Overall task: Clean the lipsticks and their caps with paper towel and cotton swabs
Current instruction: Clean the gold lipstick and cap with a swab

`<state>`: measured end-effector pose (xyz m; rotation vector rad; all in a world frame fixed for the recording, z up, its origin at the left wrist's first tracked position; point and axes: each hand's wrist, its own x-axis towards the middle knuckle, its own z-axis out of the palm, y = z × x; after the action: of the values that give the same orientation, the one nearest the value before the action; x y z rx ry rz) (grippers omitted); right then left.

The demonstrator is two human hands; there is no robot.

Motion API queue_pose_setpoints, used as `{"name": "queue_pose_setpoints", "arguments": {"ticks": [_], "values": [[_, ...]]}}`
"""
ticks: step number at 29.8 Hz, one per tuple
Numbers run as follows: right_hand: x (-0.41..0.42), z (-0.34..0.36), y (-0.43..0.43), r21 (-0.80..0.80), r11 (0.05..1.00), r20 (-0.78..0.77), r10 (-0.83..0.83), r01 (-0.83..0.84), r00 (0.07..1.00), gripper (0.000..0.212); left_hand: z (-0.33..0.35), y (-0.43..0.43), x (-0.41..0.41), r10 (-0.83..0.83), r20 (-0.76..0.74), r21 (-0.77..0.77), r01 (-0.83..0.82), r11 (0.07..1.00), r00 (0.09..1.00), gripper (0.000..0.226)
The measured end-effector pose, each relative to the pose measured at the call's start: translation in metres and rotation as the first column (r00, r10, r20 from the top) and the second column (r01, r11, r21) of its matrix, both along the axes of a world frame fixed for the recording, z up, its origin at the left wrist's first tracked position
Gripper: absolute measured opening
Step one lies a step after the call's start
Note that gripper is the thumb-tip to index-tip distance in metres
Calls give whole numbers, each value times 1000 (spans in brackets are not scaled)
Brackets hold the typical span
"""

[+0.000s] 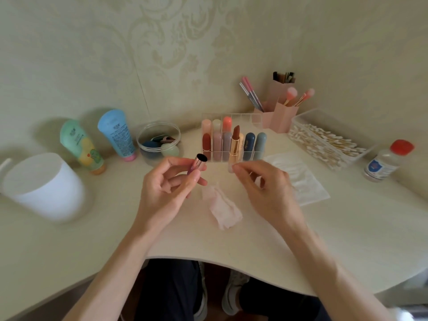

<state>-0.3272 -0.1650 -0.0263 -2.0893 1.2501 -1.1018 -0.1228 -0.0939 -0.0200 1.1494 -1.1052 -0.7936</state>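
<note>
Above table (324,239) | left hand (166,188) pinches cap (198,163) | right hand (261,186) holds upright lipstick (235,147)

Nine capped lipsticks (217,144) are counted in one rack (254,117); one open lipstick (235,144) and one cap (199,163) are held in two hands (166,188) (268,188). Two tubes (81,144) (117,133), one jar (159,124), one cup (44,186), one bottle (384,163), one swab box (298,121), one crumpled tissue (224,209) and one paper towel (305,186) are seen.

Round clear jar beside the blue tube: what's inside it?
The jar holds makeup sponges: a dark blue one, a pale green one and a brownish piece on top. Anything beneath them is hidden.
</note>
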Motion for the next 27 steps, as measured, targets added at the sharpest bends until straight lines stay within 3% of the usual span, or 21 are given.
{"name": "queue_pose_setpoints", "arguments": {"ticks": [4,6,12,18,20,23,25,27], "values": [[-27,2,-19,22,953,-179,-292,301,940,13,-1,-2,1,-35,43,29,33,999,998,14],[-33,0,-23,40,921,-287,-361,387,887,15,-2,-3,1,-70,65,53,67,996,995,15],[-42,5,-23,121,873,-413,-389,473,824,19,-5,-5,1,-125,75,73,120,990,989,20],[-46,3,-24,109,889,-450,-355,445,819,16,-6,-6,1,-138,70,90,131,987,988,20],[-44,1,-24,66,912,-364,-356,405,860,13,-6,-5,1,-139,66,91,132,987,988,19],[-35,6,-21,111,975,-43,-189,193,981,14,-6,-4,1,-148,62,92,142,986,987,19],[-25,15,-13,128,992,178,-21,-2,984,21,-5,-4,1,-161,72,90,154,984,984,20],[-17,20,-3,94,988,304,87,-121,949,27,-5,-4,0,-164,77,82,158,984,983,20]]}}
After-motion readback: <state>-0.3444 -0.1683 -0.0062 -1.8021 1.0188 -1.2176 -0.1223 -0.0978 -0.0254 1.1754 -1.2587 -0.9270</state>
